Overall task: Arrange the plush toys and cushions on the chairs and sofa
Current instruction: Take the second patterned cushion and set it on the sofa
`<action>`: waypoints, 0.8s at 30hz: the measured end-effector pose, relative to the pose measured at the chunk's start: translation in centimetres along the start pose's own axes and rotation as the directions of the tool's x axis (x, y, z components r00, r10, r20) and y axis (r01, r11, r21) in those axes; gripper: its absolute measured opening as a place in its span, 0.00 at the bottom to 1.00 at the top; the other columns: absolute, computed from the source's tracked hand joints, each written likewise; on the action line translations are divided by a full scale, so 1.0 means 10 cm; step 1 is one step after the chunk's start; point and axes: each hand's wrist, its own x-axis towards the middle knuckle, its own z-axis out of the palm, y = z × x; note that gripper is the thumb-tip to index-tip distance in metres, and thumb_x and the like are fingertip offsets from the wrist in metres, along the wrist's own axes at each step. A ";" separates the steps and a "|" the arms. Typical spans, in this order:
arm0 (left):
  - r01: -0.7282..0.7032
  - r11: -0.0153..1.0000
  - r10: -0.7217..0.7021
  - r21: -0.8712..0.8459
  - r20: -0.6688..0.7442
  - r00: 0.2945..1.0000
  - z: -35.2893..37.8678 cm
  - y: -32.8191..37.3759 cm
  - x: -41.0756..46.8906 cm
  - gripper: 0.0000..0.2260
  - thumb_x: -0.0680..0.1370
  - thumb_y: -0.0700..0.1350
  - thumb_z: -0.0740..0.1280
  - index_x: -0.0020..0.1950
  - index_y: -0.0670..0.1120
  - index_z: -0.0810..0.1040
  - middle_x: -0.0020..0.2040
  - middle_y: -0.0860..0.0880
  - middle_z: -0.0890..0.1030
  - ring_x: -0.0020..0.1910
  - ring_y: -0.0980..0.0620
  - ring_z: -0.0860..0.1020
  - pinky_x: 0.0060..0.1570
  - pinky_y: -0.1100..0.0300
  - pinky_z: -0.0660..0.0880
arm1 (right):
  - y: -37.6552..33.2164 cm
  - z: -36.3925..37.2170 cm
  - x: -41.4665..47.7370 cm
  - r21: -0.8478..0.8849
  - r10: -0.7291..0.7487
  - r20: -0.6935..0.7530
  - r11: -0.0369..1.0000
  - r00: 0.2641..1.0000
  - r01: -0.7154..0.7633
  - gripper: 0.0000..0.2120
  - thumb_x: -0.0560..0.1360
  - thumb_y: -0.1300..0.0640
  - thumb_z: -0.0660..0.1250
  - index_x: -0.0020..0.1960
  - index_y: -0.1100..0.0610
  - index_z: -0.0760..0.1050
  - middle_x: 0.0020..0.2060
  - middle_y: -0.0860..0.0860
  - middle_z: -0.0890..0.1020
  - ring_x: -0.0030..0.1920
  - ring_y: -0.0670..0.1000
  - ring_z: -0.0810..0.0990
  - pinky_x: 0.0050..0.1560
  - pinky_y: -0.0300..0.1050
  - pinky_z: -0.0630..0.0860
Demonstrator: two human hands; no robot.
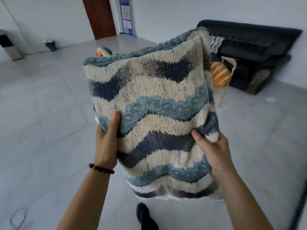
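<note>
Two hands: my left hand [106,143] and right hand [214,153] each grip the wavy cushion [152,105] firmly, mid-frame.

Brown door [99,17], wall notices [126,15], perhaps bin [51,45]

Both hands [106,143] [214,153] hold a wavy-striped cushion [152,103].

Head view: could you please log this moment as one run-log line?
left hand: gripping wavy cushion | right hand: gripping it | cushion: carried above floor | sofa: ahead right
</note>
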 end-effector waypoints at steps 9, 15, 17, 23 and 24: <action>0.364 0.916 -0.307 -0.168 0.292 0.906 1.97 -1.14 1.96 0.36 0.54 0.72 0.79 0.57 0.54 0.86 0.62 0.49 0.84 0.63 0.50 0.81 0.68 0.46 0.71 | -0.04 -0.57 2.49 0.072 -0.005 -0.194 0.997 0.981 0.019 0.11 0.74 0.57 0.73 0.56 0.52 0.84 0.54 0.51 0.88 0.58 0.53 0.86 0.62 0.54 0.80; 0.333 0.941 -0.329 0.054 0.369 0.869 3.79 -1.41 3.18 0.37 0.60 0.74 0.73 0.62 0.54 0.78 0.58 0.54 0.83 0.64 0.51 0.79 0.71 0.45 0.71 | -0.11 -1.40 3.87 -0.022 -0.037 -0.336 0.999 0.941 0.031 0.18 0.72 0.48 0.72 0.61 0.48 0.80 0.54 0.42 0.87 0.57 0.46 0.85 0.57 0.45 0.81; 0.264 0.957 -0.289 0.118 0.366 0.885 4.52 -1.56 3.43 0.20 0.67 0.68 0.67 0.54 0.61 0.75 0.50 0.64 0.79 0.59 0.58 0.77 0.69 0.50 0.71 | 0.02 -1.72 4.29 -0.039 -0.030 -0.400 0.999 0.916 0.015 0.18 0.70 0.45 0.71 0.60 0.44 0.79 0.50 0.37 0.87 0.53 0.41 0.85 0.53 0.38 0.82; 0.169 0.946 -0.253 0.275 0.305 0.918 6.50 -2.21 4.21 0.26 0.67 0.72 0.62 0.39 0.48 0.76 0.19 0.58 0.62 0.18 0.60 0.61 0.30 0.59 0.57 | 0.38 -2.77 5.75 0.009 0.029 -0.533 1.000 0.845 -0.029 0.17 0.68 0.44 0.72 0.55 0.45 0.81 0.47 0.41 0.88 0.48 0.45 0.87 0.44 0.39 0.84; 0.166 0.946 -0.252 0.279 0.311 0.916 6.84 -2.27 4.37 0.26 0.68 0.72 0.62 0.42 0.48 0.76 0.18 0.57 0.61 0.17 0.59 0.60 0.27 0.60 0.57 | 0.38 -2.97 6.07 0.015 0.035 -0.544 0.999 0.838 -0.033 0.17 0.67 0.45 0.73 0.55 0.46 0.81 0.47 0.42 0.88 0.48 0.47 0.88 0.44 0.41 0.84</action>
